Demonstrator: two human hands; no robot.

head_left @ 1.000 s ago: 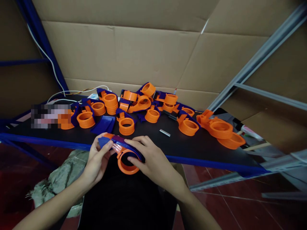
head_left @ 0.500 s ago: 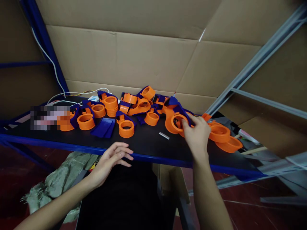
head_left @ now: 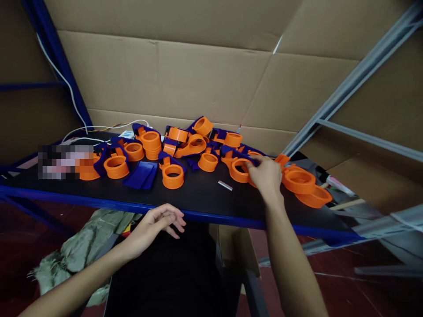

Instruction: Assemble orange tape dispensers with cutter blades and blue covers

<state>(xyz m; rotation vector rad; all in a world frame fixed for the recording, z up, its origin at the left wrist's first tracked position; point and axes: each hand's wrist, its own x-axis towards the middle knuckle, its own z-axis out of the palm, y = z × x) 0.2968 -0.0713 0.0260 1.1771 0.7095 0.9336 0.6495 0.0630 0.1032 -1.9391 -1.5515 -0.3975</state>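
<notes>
Cardboard walls back the black worktop (head_left: 198, 198). Right hand (head_left: 266, 176) pinches an orange-and-blue dispenser (head_left: 239, 169) resting among the pile — a careless tug could topple its neighbours. Left hand (head_left: 158, 222) hangs loose, holding nothing, at the worktop's edge.

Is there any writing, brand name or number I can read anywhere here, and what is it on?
None can be read.
The orange and blue plastic parts on the black table show no lettering.
The cardboard wall is plain.
A patch at the left is blurred out.
</notes>
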